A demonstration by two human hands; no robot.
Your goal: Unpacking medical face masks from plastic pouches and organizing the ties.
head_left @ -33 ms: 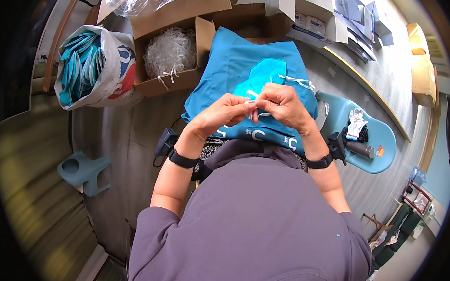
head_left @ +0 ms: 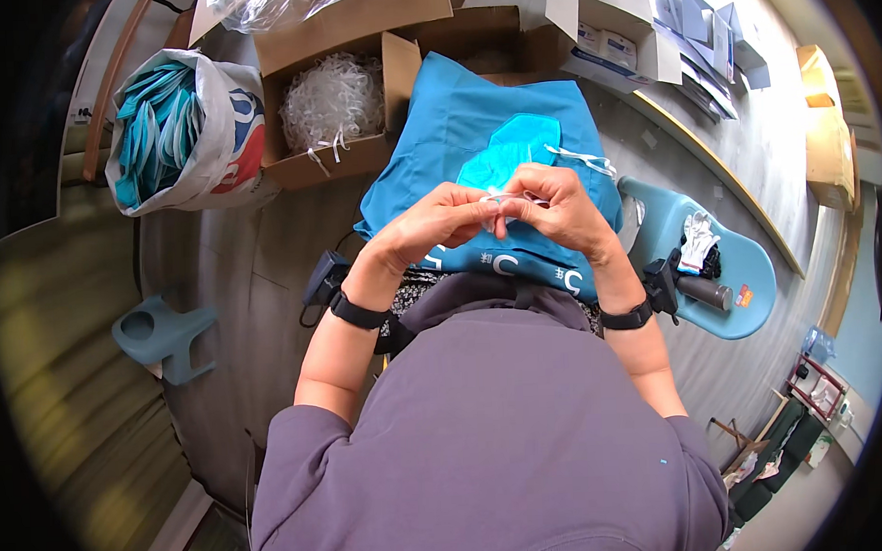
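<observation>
A bright blue face mask [head_left: 519, 145] lies on a blue apron [head_left: 436, 120] spread over my lap. From its right side a white elastic loop [head_left: 590, 159] trails out. At the mask's near edge, my left hand [head_left: 444, 220] pinches a thin white elastic strap [head_left: 512, 194] between thumb and fingers. Right beside it, my right hand [head_left: 558, 208] pinches the same strap, its thumb and index finger almost touching the left fingertips. The exact meeting point of strap and mask is hidden by my fingers.
A white sack [head_left: 224, 137] of blue masks stands at far left. Next to it, a cardboard box [head_left: 306, 169] holds tangled white elastic straps [head_left: 333, 102]. On the right, a light blue stool [head_left: 752, 274] carries white gloves [head_left: 697, 242] and a dark cylinder [head_left: 704, 292]. Another stool [head_left: 176, 333] stands left.
My right fingers have shifted slightly, and more of the white strap now shows between my fingertips. The mask and the things around have stayed in place.
</observation>
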